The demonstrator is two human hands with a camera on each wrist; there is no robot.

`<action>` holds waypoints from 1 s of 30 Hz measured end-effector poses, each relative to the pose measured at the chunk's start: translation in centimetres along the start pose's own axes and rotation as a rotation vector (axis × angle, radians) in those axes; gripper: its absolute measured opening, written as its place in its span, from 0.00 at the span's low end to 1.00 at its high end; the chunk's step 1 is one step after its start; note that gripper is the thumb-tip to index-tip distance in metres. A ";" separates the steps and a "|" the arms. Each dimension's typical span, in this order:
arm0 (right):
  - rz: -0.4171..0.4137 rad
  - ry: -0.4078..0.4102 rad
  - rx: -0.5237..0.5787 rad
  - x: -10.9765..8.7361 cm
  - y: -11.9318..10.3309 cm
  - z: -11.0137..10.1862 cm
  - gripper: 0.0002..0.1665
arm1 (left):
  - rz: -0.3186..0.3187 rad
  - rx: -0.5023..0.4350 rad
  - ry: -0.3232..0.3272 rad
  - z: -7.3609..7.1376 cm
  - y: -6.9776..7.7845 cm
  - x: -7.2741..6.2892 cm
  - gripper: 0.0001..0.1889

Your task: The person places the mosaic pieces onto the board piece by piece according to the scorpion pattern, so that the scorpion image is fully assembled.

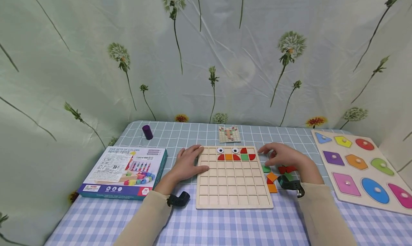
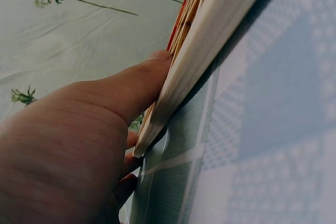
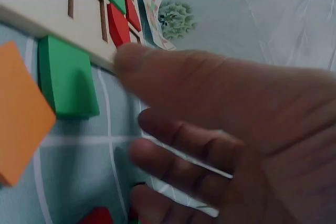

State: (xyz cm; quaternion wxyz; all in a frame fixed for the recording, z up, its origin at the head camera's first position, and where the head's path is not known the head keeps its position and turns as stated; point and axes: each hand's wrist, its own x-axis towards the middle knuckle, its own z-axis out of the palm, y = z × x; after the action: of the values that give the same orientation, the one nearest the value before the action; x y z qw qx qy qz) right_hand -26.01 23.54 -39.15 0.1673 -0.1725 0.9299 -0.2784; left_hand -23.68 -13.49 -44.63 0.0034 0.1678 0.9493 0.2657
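A wooden grid board (image 1: 233, 188) lies on the table, with two eye tiles (image 1: 220, 150) and several red, orange and green tiles (image 1: 244, 157) set in its far rows. My left hand (image 1: 186, 165) rests on the board's far left edge; in the left wrist view its thumb (image 2: 142, 80) lies on the rim and the other fingers are partly hidden. Just off the board's far right side is my right hand (image 1: 286, 157), fingers loosely bent, with nothing visible in them. Below it lie a green tile (image 3: 68, 77), orange tiles (image 1: 272, 188) and red tiles (image 1: 287, 169).
Behind the board lies a pattern card (image 1: 229, 134). A boxed bead set (image 1: 123, 172) is at the left, with a purple cylinder (image 1: 147, 132) beyond it. At the right lies a knobbed shape puzzle (image 1: 358, 171). A flowered curtain (image 1: 244, 67) hangs behind the table.
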 end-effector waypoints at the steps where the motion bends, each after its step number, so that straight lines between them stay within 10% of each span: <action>1: 0.001 -0.016 -0.008 0.0 0.1 0.0 0.25 | 0.000 0.001 0.000 0.0 0.0 0.0 0.43; 30: 0.004 -0.044 -0.001 0.4 1.2 1.1 0.10 | -0.006 -0.002 0.001 0.0 0.1 0.0 0.42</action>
State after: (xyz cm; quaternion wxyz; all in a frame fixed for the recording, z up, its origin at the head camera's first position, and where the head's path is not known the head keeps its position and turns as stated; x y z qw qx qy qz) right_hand -26.16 23.78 -40.78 0.1883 -0.1767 0.9265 -0.2738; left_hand -23.62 -13.45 -44.62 0.0037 0.1648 0.9496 0.2667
